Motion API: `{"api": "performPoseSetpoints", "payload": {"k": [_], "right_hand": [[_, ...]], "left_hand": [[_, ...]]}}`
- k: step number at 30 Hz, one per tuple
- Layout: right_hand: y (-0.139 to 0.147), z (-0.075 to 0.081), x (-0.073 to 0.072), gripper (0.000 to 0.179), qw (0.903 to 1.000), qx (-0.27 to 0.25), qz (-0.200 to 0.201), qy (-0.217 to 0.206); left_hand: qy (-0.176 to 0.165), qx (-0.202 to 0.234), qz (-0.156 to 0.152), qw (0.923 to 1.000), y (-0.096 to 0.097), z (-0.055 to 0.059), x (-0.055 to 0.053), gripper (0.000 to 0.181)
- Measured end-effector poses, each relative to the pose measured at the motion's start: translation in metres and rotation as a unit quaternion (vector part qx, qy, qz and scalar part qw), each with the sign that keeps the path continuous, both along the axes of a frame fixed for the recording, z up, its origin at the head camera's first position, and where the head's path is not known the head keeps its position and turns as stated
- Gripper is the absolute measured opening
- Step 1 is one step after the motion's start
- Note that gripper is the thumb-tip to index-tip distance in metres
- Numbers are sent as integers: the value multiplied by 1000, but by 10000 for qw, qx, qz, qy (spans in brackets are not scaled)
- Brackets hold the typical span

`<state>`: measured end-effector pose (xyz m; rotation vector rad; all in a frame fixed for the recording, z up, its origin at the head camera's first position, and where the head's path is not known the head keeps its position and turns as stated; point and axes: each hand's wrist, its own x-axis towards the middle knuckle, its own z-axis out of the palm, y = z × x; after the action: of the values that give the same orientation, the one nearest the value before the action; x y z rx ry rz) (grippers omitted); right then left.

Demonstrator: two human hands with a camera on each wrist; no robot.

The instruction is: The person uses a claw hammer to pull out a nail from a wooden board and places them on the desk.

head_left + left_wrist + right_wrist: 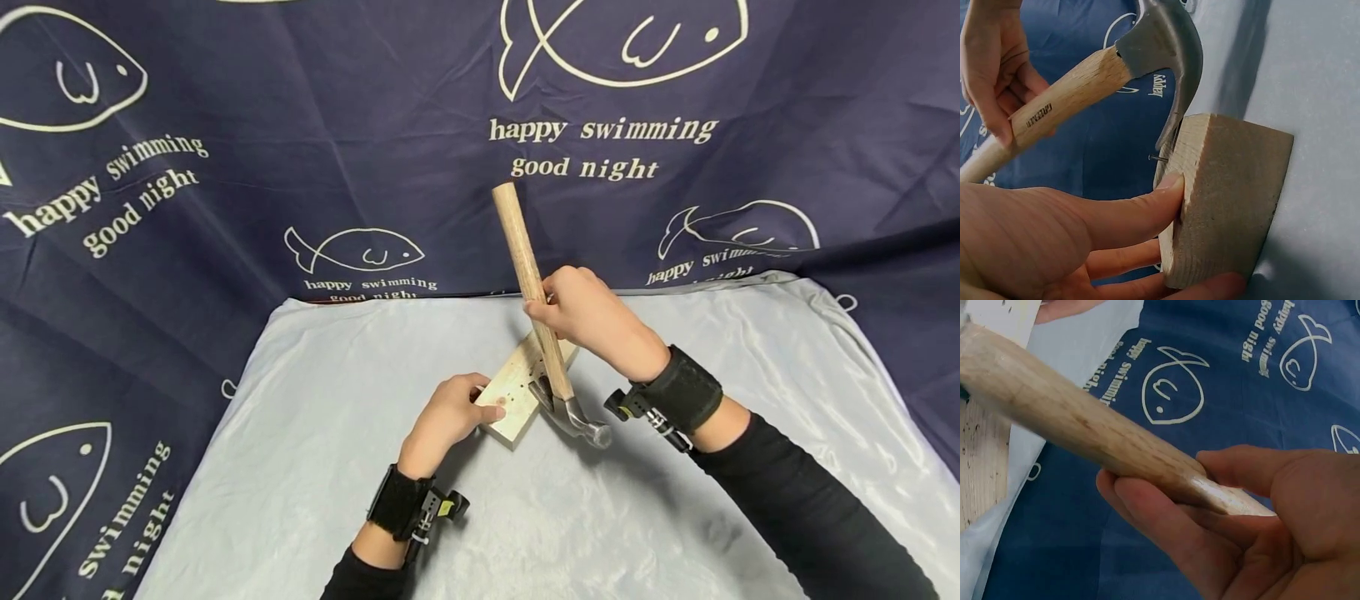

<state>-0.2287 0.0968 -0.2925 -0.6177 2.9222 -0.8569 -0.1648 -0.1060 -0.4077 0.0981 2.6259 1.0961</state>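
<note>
Hammer (pixel 553 358), steel-clawed, wood-handled, was pinched by right hand (pixel 596 321); holed wooden block (pixel 517 385) gripped by left hand (pixel 446 410) over satiny cloth (pixel 300 433).

Plain wood, grey metal, glossy cloth

Your hammer handle (pixel 517 242), mid-frame in the head view, is pale wood with brown streaks, smooth and slightly glossy up close. The hammer head (pixel 575 417) below it is grey metal with a dull sheen. Your board (pixel 516 373) is pale matt wood, pocked on top, rough-grained along its side at the right of the left wrist view. The thin nail (pixel 1158 158) near that view's centre is metal. You have creased, satiny cloth in the sheet (pixel 300 467) across the lower frame, and matt cloth in the backdrop (pixel 412 108) above.
</note>
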Motion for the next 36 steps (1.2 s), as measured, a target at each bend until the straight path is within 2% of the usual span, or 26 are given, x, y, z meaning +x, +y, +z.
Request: {"api": "performPoseSetpoints", "payload": {"k": [7, 12, 18, 21, 28, 36], "right_hand": [[-10, -1, -6, 28, 9996, 260, -110, 88], [-22, -2, -18, 30, 9979, 461, -118, 450], [-33, -5, -28, 30, 9965, 379, -159, 733], [-33, -6, -28, 30, 9960, 376, -163, 789], [-28, -9, -23, 28, 9948, 148, -178, 990], [-26, -10, -17, 20, 9938, -81, -177, 1091]], "left_hand": [[71, -34, -53, 10000, 1, 0, -2, 39], [121, -124, -58, 9998, -1, 1, -4, 41], [166, -119, -131, 9997, -2, -1, -2, 40], [161, -31, -86, 9998, 0, -2, -2, 38], [122, 7, 328, 9994, 0, -2, -7, 30], [-246, 554, 499, 9969, -8, -8, -12, 28]]}}
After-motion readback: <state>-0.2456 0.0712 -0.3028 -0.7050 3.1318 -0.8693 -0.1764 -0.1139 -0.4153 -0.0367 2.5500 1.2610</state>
